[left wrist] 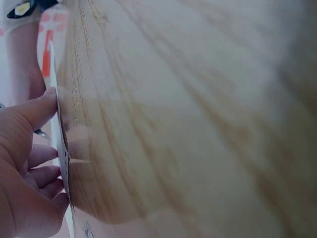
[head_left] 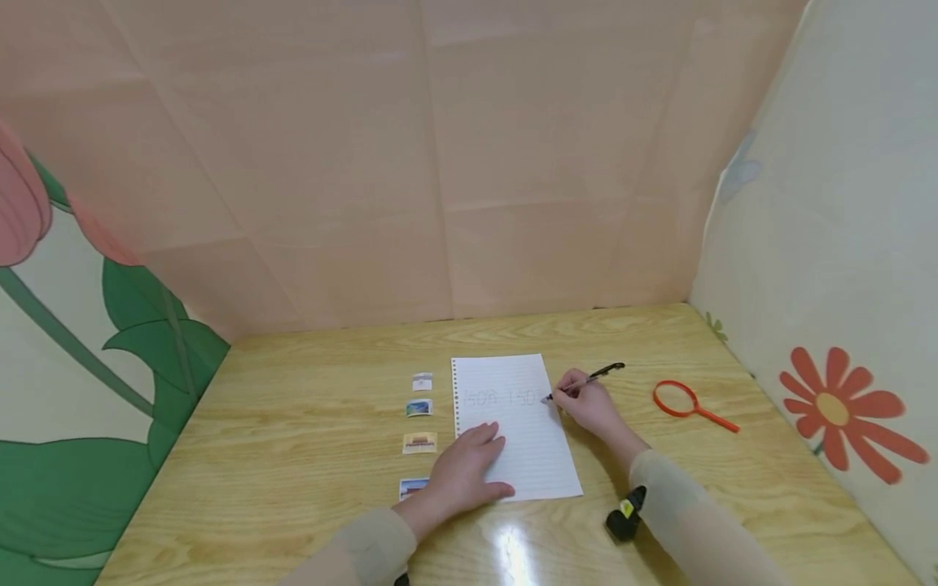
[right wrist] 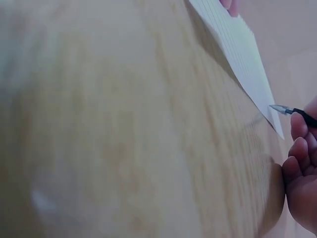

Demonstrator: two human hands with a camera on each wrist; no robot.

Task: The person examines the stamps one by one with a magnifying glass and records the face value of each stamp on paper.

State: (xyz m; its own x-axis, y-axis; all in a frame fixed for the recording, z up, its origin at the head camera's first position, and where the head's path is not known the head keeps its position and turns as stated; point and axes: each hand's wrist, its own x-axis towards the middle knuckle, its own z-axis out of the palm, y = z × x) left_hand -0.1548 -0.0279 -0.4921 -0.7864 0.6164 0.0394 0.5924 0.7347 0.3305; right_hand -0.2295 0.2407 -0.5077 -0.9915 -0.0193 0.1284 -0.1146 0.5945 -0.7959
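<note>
A lined sheet of paper (head_left: 538,464) with punched holes along its left edge lies on the table. My left hand (head_left: 467,470) rests on its lower left part, fingers spread. In the left wrist view, the fingertips (left wrist: 45,173) touch the sheet. My right hand (head_left: 589,404) pinches a black pen (head_left: 607,370) near its tip, at the sheet's right edge. Faint handwritten digits (head_left: 484,398) run across the upper part, ending by the pen tip. The right wrist view shows the pen's pointed tip (right wrist: 280,108) right at the paper.
Left of the sheet, several small picture cards or stamps stand in a column, among them a yellowish one (head_left: 420,443) and a blue-green one (head_left: 419,408). The lowest (head_left: 412,487) is partly behind my left hand. A red-framed magnifying glass (head_left: 677,399) lies to the right.
</note>
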